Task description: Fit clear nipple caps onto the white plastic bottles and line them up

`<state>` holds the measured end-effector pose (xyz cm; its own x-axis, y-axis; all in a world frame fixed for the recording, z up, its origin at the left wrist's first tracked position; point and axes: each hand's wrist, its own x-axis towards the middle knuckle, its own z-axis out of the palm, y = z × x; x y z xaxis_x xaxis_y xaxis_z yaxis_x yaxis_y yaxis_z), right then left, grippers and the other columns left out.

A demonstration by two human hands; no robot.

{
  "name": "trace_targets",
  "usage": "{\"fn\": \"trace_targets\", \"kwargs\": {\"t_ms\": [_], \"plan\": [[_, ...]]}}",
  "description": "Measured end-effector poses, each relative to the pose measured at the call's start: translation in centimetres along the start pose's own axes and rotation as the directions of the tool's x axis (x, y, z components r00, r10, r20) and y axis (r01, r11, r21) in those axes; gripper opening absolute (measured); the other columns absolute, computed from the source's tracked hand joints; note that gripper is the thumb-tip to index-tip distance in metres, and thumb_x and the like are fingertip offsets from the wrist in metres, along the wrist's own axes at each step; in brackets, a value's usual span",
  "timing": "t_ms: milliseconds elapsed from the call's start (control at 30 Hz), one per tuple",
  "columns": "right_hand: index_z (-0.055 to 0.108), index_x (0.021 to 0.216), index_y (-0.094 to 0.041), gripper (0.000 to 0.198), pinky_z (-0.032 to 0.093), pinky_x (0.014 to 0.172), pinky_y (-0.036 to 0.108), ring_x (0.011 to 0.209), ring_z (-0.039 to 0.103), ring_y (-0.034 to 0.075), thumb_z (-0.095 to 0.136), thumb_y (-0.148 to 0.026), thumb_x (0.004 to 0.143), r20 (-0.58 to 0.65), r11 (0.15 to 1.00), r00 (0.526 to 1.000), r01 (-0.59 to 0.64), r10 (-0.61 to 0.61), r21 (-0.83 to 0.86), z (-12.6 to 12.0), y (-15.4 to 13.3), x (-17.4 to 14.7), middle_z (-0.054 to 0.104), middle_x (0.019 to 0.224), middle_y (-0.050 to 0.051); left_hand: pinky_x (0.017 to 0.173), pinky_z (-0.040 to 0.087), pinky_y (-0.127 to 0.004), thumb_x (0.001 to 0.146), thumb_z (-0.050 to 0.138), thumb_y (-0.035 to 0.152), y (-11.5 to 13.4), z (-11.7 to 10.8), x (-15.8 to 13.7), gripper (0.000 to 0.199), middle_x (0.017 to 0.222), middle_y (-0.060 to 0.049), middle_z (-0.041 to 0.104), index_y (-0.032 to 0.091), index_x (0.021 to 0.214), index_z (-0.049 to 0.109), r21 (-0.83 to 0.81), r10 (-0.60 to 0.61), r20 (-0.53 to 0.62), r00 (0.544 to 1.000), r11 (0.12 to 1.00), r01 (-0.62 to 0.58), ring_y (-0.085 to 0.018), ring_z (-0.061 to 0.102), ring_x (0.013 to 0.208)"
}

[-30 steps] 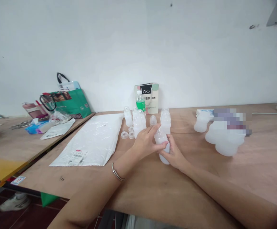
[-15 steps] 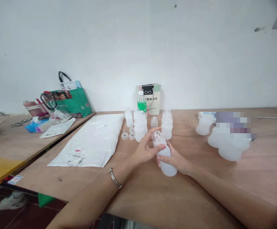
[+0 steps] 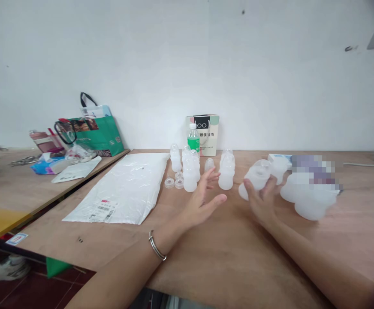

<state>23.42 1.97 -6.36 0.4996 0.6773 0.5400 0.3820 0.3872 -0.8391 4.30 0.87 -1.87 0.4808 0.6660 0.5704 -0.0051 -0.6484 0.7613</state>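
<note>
My left hand (image 3: 204, 201) hovers over the middle of the table with fingers apart and nothing in it. Farther right, my right hand (image 3: 264, 199) grips a frosted white baby bottle (image 3: 251, 178), which is tilted with its neck end upward. A standing baby bottle with a clear domed cap (image 3: 226, 174) is just beyond my left fingers, another behind it. More capped bottles (image 3: 191, 174) stand to their left. Clear teat-and-collar pieces (image 3: 169, 183) lie beside those. An uncapped-looking bottle (image 3: 279, 168) is partly hidden behind the held one.
Several frosted bottles (image 3: 314, 201) lie grouped at the right by a blurred patch. A white mailing bag (image 3: 125, 184) covers the left of the table (image 3: 206, 262). Against the wall stand a paper bag (image 3: 212, 137) and a green-labelled drink bottle (image 3: 192, 141). A green bag (image 3: 106, 137) sits far left.
Both hands were together on a clear-capped bottle. They have parted: my left hand has opened, and my right hand has moved right with a bottle in it. I cannot tell whether it is the same one.
</note>
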Motion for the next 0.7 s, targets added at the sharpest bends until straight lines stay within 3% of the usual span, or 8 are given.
{"fn": "trace_targets", "kwargs": {"t_ms": [67,233,433,600,700], "plan": [[0.031,0.115,-0.019,0.056,0.036,0.094,0.046,0.113,0.045,0.028,0.054,-0.051,0.076,-0.051,0.998,0.999,-0.015,0.012,-0.061,0.2,1.2,1.5,0.045,0.121,0.016,0.101,0.033,-0.041,0.088,0.047,0.033,-0.3,0.0,0.0,0.053,0.135,-0.009,0.039,0.028,0.135,0.022,0.025,-0.030,-0.013,0.999,0.999,0.030,-0.021,0.036,0.126],[0.026,0.119,-0.016,0.059,0.033,0.097,0.049,0.116,0.043,0.030,0.048,-0.052,0.077,-0.038,0.995,0.999,-0.018,0.014,-0.102,2.6,5.1,5.5,0.042,0.126,0.018,0.099,0.036,-0.039,0.089,0.044,0.033,-1.0,0.0,0.1,0.044,0.132,-0.008,0.043,0.026,0.130,0.030,0.040,-0.065,-0.043,0.997,0.997,0.067,-0.020,0.039,0.124],[0.027,0.122,-0.015,0.064,0.034,0.094,0.051,0.115,0.044,0.032,0.051,-0.049,0.073,-0.002,0.989,1.000,0.008,-0.008,-0.150,5.1,8.0,9.2,0.043,0.125,0.021,0.101,0.035,-0.038,0.088,0.045,0.034,-1.1,0.1,-0.3,0.042,0.132,-0.008,0.043,0.025,0.128,0.034,0.132,-0.099,0.029,0.995,0.987,0.094,-0.019,0.040,0.122],[0.020,0.127,-0.013,0.068,0.039,0.090,0.049,0.117,0.043,0.031,0.048,-0.049,0.077,-0.080,0.981,0.995,0.045,-0.061,-0.187,4.6,7.1,7.5,0.041,0.124,0.022,0.098,0.039,-0.038,0.088,0.045,0.036,-1.2,0.2,-0.5,0.041,0.131,-0.007,0.044,0.026,0.127,0.036,0.169,-0.119,0.041,0.992,0.979,0.110,-0.020,0.042,0.120],[0.024,0.125,-0.017,0.051,0.038,0.091,0.049,0.115,0.043,0.027,0.039,-0.044,0.084,-0.130,0.964,0.979,0.121,-0.155,-0.236,2.9,4.2,6.3,0.038,0.126,0.019,0.097,0.039,-0.039,0.088,0.045,0.035,-1.2,0.1,-0.5,0.041,0.130,-0.007,0.045,0.025,0.127,0.036,0.185,-0.079,0.033,0.996,0.980,0.071,-0.020,0.043,0.119]]}}
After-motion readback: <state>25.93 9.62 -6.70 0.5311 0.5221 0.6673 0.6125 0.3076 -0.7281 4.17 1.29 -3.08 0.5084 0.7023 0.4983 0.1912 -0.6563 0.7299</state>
